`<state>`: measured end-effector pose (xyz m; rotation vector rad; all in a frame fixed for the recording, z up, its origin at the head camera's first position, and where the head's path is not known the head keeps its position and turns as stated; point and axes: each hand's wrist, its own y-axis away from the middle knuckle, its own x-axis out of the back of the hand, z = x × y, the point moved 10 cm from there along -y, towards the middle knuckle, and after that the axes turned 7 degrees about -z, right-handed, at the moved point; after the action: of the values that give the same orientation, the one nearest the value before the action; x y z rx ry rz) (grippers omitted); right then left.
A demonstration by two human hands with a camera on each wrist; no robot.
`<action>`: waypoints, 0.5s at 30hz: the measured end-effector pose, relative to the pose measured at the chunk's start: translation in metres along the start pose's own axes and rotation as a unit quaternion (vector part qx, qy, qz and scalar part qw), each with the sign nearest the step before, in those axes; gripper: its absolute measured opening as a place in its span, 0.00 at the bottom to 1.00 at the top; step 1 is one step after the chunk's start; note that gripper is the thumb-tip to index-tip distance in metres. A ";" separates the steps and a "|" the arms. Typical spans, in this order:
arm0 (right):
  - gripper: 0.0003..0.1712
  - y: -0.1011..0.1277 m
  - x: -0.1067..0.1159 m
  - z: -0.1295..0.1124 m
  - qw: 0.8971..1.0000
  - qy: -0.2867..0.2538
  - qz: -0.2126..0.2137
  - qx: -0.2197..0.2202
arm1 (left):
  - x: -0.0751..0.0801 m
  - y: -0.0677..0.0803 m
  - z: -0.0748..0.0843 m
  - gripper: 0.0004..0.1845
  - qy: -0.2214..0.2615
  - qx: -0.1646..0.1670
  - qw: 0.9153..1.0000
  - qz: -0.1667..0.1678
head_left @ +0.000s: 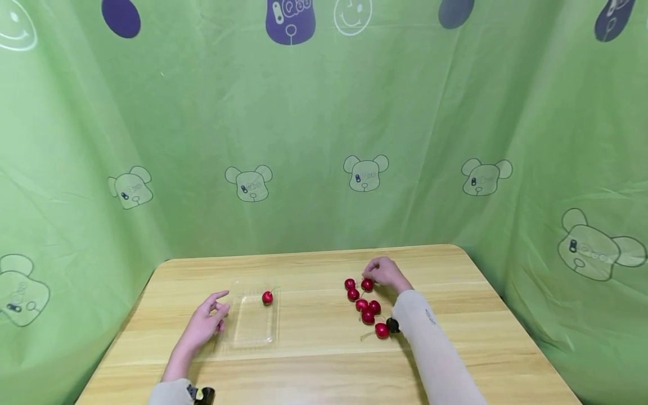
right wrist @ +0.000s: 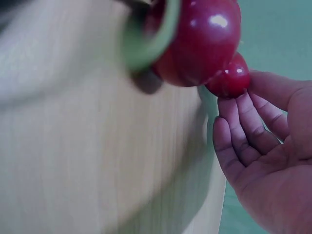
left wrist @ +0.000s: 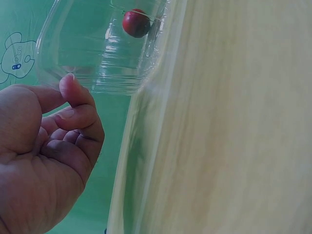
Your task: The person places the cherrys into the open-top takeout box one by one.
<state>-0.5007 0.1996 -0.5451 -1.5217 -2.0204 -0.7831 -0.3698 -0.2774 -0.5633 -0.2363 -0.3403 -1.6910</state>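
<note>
A cherry (head_left: 367, 284) is pinched in the grip of the right hand (head_left: 387, 273), fingertips (right wrist: 229, 109) being seen against it in the right wrist view. That cherry is found at the far end of a loose cluster of red cherries (head_left: 365, 308) laid on the bench (head_left: 314, 360), right of centre. The left hand (head_left: 205, 323) is rested on the bench with a loose, empty grip, fingers (left wrist: 80, 117) lightly curled, just beside the left edge of a clear plastic tray (head_left: 251, 329). A single cherry (head_left: 267, 297) is held in the tray's far right corner. A green printed curtain (head_left: 304, 140) is hung behind the bench
</note>
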 end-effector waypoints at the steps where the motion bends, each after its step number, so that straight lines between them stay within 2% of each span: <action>1: 0.07 0.001 0.001 0.000 1.000 -0.005 0.001 0.000 | 0.000 0.000 0.000 0.28 0.000 0.000 1.000 -0.001; 6: 0.07 0.003 0.003 0.000 1.000 -0.031 0.002 0.002 | -0.001 0.001 0.000 0.28 0.002 -0.001 1.000 -0.001; 15: 0.07 0.003 0.010 -0.005 0.999 -0.045 -0.005 0.011 | 0.000 -0.002 -0.001 0.27 -0.002 -0.002 1.000 0.004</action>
<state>-0.4998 0.2041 -0.5344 -1.5612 -2.0952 -0.7065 -0.3713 -0.2774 -0.5640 -0.2426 -0.3383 -1.6845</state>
